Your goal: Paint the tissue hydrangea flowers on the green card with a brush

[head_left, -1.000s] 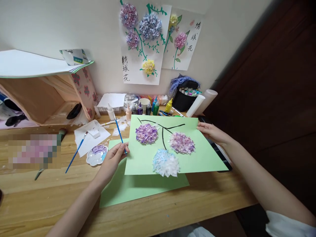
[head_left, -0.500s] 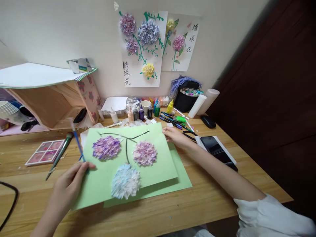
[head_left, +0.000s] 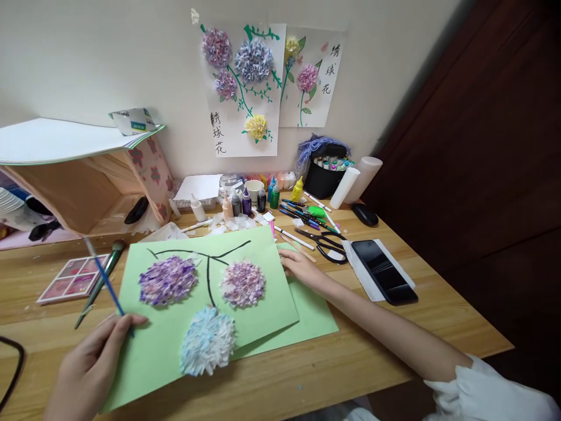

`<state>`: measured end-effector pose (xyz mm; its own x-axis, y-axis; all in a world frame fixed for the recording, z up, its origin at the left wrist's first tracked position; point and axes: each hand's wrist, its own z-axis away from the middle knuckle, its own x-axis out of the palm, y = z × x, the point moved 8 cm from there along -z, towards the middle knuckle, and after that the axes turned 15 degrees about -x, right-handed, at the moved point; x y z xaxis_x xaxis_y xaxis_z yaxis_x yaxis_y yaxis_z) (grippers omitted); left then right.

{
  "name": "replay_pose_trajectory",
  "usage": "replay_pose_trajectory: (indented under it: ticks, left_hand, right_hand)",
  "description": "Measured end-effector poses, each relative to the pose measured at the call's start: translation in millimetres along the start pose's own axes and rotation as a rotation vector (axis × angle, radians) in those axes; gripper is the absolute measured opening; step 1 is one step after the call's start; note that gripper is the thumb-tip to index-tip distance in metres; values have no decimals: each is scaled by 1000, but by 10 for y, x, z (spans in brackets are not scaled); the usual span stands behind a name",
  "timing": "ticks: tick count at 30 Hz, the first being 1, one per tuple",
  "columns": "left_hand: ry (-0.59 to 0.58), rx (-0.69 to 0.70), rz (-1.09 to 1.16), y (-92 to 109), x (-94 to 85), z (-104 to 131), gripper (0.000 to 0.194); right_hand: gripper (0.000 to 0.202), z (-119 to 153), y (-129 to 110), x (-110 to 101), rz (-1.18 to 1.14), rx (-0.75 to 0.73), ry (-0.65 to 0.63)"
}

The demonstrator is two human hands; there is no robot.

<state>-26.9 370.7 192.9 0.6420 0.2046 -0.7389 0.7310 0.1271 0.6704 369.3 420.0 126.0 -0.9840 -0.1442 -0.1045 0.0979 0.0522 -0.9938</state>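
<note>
My left hand [head_left: 103, 354] pinches the left edge of a light green sheet [head_left: 258, 257], with a blue brush [head_left: 107, 280] also held under the thumb. The sheet bears a purple flower [head_left: 169, 280], a pink one [head_left: 243, 284] and a pale blue-white one [head_left: 209, 341], joined by black painted branches. At the sheet's upper right edge is my right hand [head_left: 302, 268], its fingers closed on the edge and partly hidden behind it. A second green sheet [head_left: 318, 318] lies beneath on the table, showing at the right.
Black scissors [head_left: 326, 245] and a phone [head_left: 381, 272] lie at the right. Paint bottles [head_left: 246, 202], pens [head_left: 302, 215] and paper scraps line the back. A palette [head_left: 72, 278] and large brush [head_left: 100, 280] lie left. Flower pictures [head_left: 245, 140] hang on the wall.
Both hands have moved the upper green sheet left and toward me in view, showing more of the sheet beneath. The scissors are now more exposed; the view has also shifted slightly.
</note>
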Motion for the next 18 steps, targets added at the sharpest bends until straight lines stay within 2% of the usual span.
replay_pose_trajectory:
  ticks: [1,3,6,12,18]
  left_hand:
    - [49,-45,10,130,28,-5,29]
    - [-21,-30,5,417,199,-9,36]
    - [-29,-19,28,640,316,-43,45]
    - [-49,26,27,735,517,-149,44]
    - [-104,26,53,774,733,-173,39]
  right_hand:
    - [32,-17,41,-96,35,-13,15]
    - [33,-43,119,-282,113,-42,50]
    - [35,-62,171,-493,241,-98,91]
    - [38,-129,21,-676,514,-185,95]
    - [19,-124,-78,-792,819,-268,124]
